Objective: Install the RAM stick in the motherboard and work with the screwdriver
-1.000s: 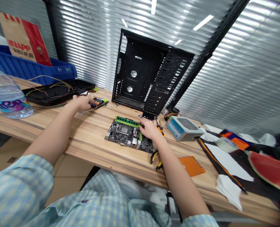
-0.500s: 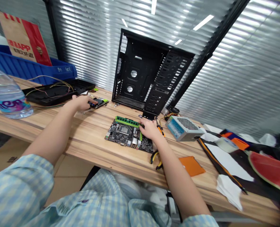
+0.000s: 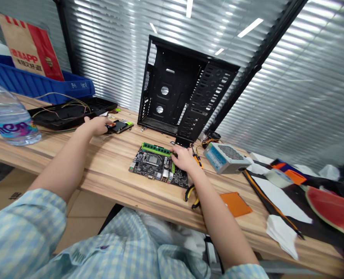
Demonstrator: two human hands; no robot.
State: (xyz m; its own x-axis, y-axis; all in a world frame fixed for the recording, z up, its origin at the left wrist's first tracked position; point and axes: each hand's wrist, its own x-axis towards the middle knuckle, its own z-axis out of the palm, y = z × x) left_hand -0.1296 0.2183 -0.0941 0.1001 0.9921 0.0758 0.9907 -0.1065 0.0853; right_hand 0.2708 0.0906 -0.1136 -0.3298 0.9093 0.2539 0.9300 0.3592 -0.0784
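A motherboard [image 3: 153,159] lies flat on the wooden table, with a green memory stick [image 3: 156,149] along its far edge. Over the board's right end rests my right hand [image 3: 183,158], fingers bent against its far edge and thumb near the end of the memory stick. Further left, my left hand [image 3: 97,126] is at a flat dark part with bright green pieces [image 3: 121,126]. Its fingers are closed around something small with a bit of orange showing, mostly hidden.
An open black computer case [image 3: 174,89] stands behind the board. Right are a power supply [image 3: 226,157], yellow-black pliers [image 3: 190,192] and an orange sheet [image 3: 236,204]. Left are a water bottle [image 3: 11,116], a black panel with wires [image 3: 58,116] and a blue bin [image 3: 38,83].
My left hand has drawn back slightly to the left, its fingers curling in from over the dark part, and an orange bit now shows there. My right hand has stayed in place.
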